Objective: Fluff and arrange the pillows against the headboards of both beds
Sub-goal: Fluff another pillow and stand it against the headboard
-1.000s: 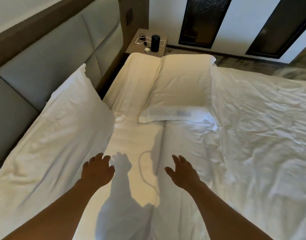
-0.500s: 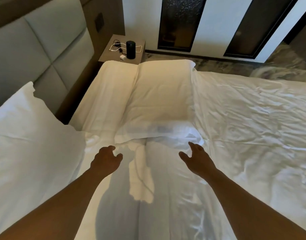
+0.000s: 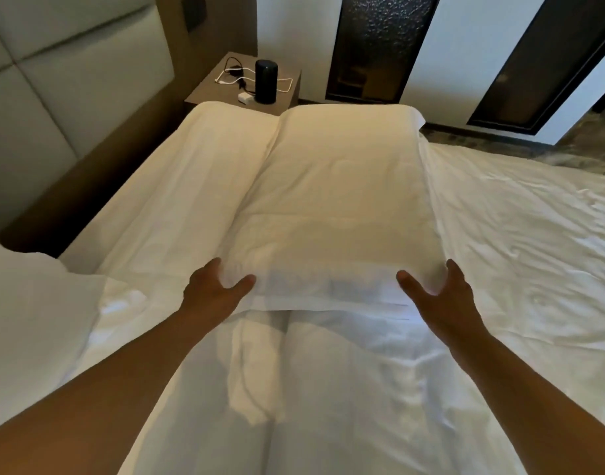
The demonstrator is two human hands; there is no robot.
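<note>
A white pillow [image 3: 338, 207] lies flat on the bed, its long side running away from me. My left hand [image 3: 211, 289] clasps its near left corner, thumb on top of the flap. My right hand [image 3: 441, 293] clasps the near right corner the same way. A second white pillow [image 3: 191, 186] lies flat beside it on the left, next to the grey padded headboard [image 3: 71, 80]. The corner of a third white pillow [image 3: 30, 320] shows at the left edge.
Rumpled white bedding [image 3: 520, 234] covers the bed to the right. A wooden nightstand [image 3: 208, 87] beyond the pillows carries a black cylinder speaker [image 3: 266, 80] and charger cables. Dark glass panels and patterned floor lie behind.
I have moved forward along the bed. Both hands went from hovering open over the sheet to the near corners of the flat pillow and closed on them.
</note>
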